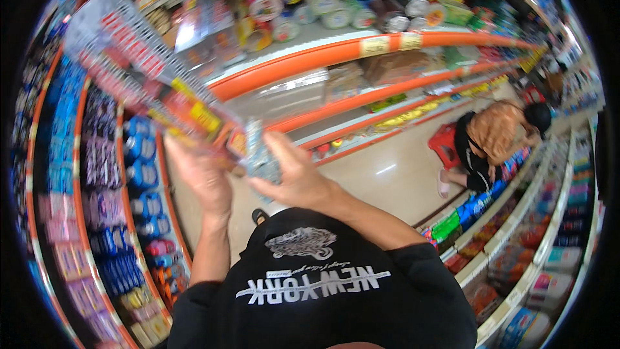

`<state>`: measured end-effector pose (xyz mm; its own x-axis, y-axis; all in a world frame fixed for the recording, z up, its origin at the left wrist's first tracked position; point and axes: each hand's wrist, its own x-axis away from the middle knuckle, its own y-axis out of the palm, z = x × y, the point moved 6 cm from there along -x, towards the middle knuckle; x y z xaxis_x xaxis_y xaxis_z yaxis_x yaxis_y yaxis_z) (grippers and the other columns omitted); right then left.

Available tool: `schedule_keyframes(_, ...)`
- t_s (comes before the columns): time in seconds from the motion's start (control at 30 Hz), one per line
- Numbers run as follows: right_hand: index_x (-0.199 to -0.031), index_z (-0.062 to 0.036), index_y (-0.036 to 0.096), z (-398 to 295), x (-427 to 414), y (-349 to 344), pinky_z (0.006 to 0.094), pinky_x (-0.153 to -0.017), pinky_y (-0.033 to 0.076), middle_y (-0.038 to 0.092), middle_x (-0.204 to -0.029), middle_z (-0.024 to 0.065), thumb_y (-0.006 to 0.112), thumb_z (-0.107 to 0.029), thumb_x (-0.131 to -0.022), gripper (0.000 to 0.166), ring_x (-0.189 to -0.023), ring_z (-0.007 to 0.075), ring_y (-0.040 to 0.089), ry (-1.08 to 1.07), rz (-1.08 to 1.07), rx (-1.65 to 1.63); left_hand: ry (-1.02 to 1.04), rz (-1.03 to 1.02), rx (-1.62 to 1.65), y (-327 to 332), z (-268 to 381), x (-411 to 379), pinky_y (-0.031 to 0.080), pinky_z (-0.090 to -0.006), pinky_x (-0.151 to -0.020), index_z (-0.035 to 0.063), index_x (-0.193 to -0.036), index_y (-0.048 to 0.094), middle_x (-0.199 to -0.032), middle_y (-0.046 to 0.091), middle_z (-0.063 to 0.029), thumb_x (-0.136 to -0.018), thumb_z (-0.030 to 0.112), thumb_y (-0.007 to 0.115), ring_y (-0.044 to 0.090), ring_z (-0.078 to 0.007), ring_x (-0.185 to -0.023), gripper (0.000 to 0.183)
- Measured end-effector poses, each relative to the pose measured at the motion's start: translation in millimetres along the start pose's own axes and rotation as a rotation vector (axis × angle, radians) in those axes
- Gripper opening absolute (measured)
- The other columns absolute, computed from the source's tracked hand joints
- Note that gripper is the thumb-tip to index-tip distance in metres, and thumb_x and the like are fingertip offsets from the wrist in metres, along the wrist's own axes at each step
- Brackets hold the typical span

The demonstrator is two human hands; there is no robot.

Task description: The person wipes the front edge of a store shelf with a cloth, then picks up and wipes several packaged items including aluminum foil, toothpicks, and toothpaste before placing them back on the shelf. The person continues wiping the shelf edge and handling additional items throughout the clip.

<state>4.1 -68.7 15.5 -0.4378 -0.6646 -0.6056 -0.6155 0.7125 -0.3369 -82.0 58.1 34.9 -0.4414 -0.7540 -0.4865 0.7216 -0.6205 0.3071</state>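
Long, part-clear printed packages [160,72], marked in red, yellow and white, slant up and left before me. Motion blurs them, so their contents cannot be told. My left hand [206,179] supports their near end from below and the left side, its fingers partly hidden behind them. In my right hand [298,177] is a bunched grey-green cloth [261,155], pinched between thumb and fingers. The cloth lies against the near end of the packages, close to an orange and yellow patch of print.
Ahead runs a shelf with an orange edge [315,60], bearing round-ended tubs [334,9]. Blue bottles [140,145] fill shelves at left. A person [499,131] sits on a red stool [443,145] by the right-hand shelves. Tiled floor [378,184] lies between.
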Motion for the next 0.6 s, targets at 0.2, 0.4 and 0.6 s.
schedule_keyframes(0.2,-0.122,0.0109,0.042,-16,-4,8,0.0440,-0.076,0.050,0.054,-0.107,0.0274,0.075,-0.021,-0.074,0.067,-0.093,0.0429,0.058,-0.047,-0.094,0.046,0.022,0.053,-0.091,7,22,-9,0.045,-0.0299,-0.089,-0.0001,-0.136,0.025,-0.117,0.046,-0.0095,-0.080,0.014,0.072,0.051,-0.0143,-0.102,0.075)
schedule_keyframes(0.4,-0.124,0.0072,0.045,-13,-28,-19,0.0377,-0.076,0.052,0.061,-0.100,0.0209,0.070,-0.023,-0.082,0.057,-0.088,0.0279,0.064,0.029,-0.196,-0.133,-0.245,-0.084,0.201,-8,15,-8,0.058,-0.0386,-0.070,-0.0018,-0.128,0.034,-0.106,0.057,-0.0215,-0.081,0.030,0.058,0.066,-0.0269,-0.079,0.062)
schedule_keyframes(0.6,-0.127,0.0012,0.044,-8,-97,-49,0.0265,-0.068,0.051,0.063,-0.102,0.0116,0.042,-0.037,-0.099,0.048,-0.079,0.0128,0.062,0.123,0.062,-0.339,-0.485,-0.202,0.461,-11,12,12,0.059,-0.0378,-0.065,-0.0046,-0.127,0.037,-0.103,0.058,-0.0241,-0.070,0.034,0.065,0.066,-0.0291,-0.077,0.075)
